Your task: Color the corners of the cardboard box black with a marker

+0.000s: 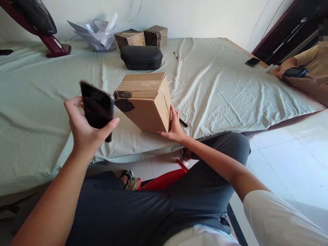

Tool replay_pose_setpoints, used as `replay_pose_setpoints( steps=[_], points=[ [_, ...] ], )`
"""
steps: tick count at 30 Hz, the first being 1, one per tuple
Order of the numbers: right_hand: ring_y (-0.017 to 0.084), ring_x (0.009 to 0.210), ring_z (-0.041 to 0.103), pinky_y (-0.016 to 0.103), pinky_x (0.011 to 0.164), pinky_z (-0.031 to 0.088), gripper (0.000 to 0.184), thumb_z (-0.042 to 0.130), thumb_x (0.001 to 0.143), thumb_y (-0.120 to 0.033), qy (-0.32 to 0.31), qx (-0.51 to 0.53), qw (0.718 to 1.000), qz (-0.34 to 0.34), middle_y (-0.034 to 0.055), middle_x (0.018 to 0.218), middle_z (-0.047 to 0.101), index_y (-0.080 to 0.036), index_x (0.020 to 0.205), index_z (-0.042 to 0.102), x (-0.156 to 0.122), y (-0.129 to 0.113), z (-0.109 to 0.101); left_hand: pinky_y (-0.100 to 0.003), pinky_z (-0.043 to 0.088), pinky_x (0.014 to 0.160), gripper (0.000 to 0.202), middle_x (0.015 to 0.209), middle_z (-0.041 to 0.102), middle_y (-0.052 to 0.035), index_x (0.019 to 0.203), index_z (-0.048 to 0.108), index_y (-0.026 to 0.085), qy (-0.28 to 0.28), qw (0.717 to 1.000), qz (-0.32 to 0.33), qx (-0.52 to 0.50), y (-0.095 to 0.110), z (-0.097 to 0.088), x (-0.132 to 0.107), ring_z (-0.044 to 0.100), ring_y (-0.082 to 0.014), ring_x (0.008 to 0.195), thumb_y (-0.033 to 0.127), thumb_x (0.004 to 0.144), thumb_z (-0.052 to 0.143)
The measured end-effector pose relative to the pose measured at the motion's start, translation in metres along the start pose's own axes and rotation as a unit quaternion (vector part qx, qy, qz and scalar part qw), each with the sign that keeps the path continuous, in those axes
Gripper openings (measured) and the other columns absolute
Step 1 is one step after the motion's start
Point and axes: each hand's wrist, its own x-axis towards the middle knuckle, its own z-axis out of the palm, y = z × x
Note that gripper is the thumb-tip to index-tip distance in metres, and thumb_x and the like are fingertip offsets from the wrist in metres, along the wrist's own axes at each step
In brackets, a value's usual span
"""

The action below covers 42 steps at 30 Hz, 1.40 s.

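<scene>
Head view. Left hand [85, 128] closed around a smooth, glossy black phone [97, 106], screen dark. Just right of that grip, a taped cardboard box [146, 102] sits tilted on the wrinkled pale sheet [217, 85]. Right hand [175, 127] clasps its lower right corner, thumb seemingly under the edge. Beyond the box lies a rounded black case [141, 57] with a matte surface.

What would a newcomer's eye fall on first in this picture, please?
The taped cardboard box stands out first, tilted on the sheet-covered table at the centre, with the right hand gripping its lower right corner. Just left of it, the left hand holds up a dark phone. Behind the box lies a black case.
</scene>
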Motion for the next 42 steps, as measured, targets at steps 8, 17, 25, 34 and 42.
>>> replay_pose_setpoints(
  steps=[8,17,25,34,42],
  points=[
    [0.045,0.173,0.018,0.069,0.141,0.022,0.161,0.088,0.073,-0.078,-0.005,-0.013,1.0,0.0,0.0242,0.177,0.023,-0.025,0.178,-0.022,-0.001,0.0,0.0,-0.04,0.053,0.08,0.079,0.106,0.067,-0.003,0.124,0.05,0.029,-0.044,0.993,-0.083,-0.068,0.005,0.006,-0.018,0.067,-0.0249,0.092,0.043,0.059,0.091],
    [0.046,0.172,0.017,0.072,0.141,0.021,0.16,0.079,0.074,-0.089,-0.009,-0.018,1.0,0.006,0.0253,0.178,0.021,-0.025,0.177,-0.024,0.0,0.002,0.0,-0.033,0.05,0.069,0.075,0.091,0.066,0.0013,0.12,0.05,0.029,-0.058,0.979,-0.121,-0.155,0.01,0.016,-0.014,0.064,-0.0179,0.077,0.037,0.06,0.095],
    [0.046,0.172,0.017,0.069,0.142,0.02,0.16,0.088,0.071,-0.078,-0.005,-0.001,1.0,0.004,0.0258,0.178,0.021,-0.022,0.178,-0.017,0.0,0.002,0.0,-0.031,0.045,0.063,0.072,0.088,0.061,0.0017,0.118,0.051,0.027,-0.033,0.978,-0.122,-0.168,0.001,0.019,-0.012,0.059,-0.0161,0.073,0.035,0.059,0.09],
    [0.048,0.168,0.025,0.074,0.14,0.018,0.152,0.08,0.074,-0.089,0.029,0.036,0.998,-0.044,0.0259,0.175,0.025,-0.024,0.178,-0.01,0.001,0.009,0.005,-0.039,0.052,0.089,0.068,0.102,0.065,-0.0051,0.113,0.055,0.021,-0.007,0.954,-0.299,-0.001,-0.041,0.013,0.004,0.064,-0.0234,0.093,0.047,0.06,0.089],
    [0.047,0.167,0.027,0.072,0.14,0.018,0.149,0.076,0.077,-0.091,0.031,0.041,0.997,-0.053,0.0271,0.174,0.026,-0.022,0.178,-0.008,0.001,0.008,0.005,-0.088,0.036,0.111,0.075,0.119,0.068,-0.0275,0.081,0.049,0.021,-0.112,0.898,-0.309,0.293,-0.105,-0.015,0.01,0.05,-0.0612,0.137,0.066,0.049,0.1]
  ],
)
